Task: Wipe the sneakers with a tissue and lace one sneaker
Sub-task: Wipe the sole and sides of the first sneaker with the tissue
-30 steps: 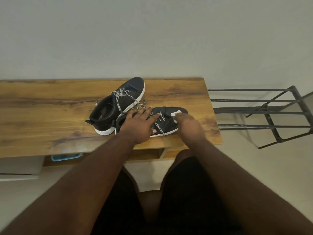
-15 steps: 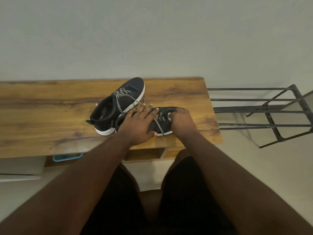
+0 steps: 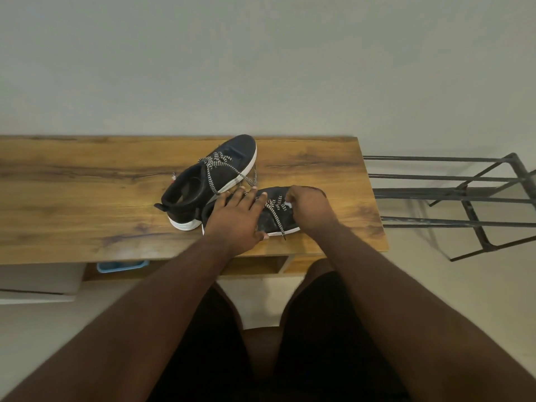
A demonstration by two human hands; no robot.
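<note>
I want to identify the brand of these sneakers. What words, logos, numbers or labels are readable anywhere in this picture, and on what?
None can be read.
Far sneaker: a small red and white tag at its heel, too small to read.
Near sneaker: no visible marking; left hand and right hand, holding the tissue, cover much of it.
Wooden table, metal rack: no text.

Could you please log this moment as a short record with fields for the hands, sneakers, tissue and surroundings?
surface: wooden table
near sneaker: black, white sole, lying under both hands, laces loose
far sneaker: black, white sole, behind and touching the near one, laced
left hand: spread flat on the near sneaker, steadying it
right hand: closed on the tissue, pressed to the near sneaker's toe end
tissue: white, mostly hidden by the fingers
beside table: dark metal rack, on the right
</note>
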